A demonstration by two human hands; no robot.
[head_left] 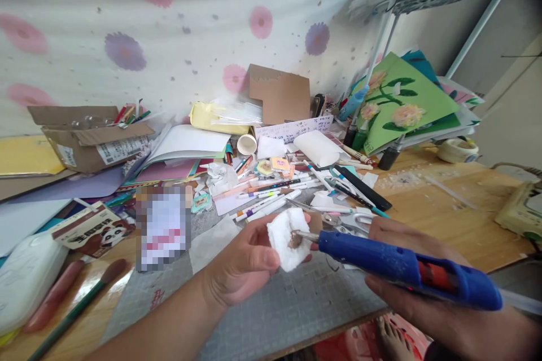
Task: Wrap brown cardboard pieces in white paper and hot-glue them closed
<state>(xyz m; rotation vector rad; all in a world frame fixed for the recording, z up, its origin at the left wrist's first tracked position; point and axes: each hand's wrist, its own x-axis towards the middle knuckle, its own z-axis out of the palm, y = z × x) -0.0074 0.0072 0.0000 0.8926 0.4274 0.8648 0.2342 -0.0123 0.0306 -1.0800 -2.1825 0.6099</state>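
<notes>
My left hand [248,259] grips a white, fluffy pad [283,256] that looks like cotton, with a brown patch near its middle. My right hand [440,310] is wrapped round a blue hot glue gun [381,262], whose side slot shows something red. The gun's metal nozzle points left and meets the brown patch; whether it presses in or only touches, I cannot tell. A clear stick pokes out behind the gun. Below both hands lies a grey cutting mat [254,316]. Scissors [362,215] lie partly hidden behind the pad and gun.
Several pens [271,203] and paper scraps clutter the table behind my hands. A cardboard box [97,144] stands at the back left. Green flower artwork [402,101] leans at the right by a metal rack. A roll of tape [457,150] sits on the wooden tabletop.
</notes>
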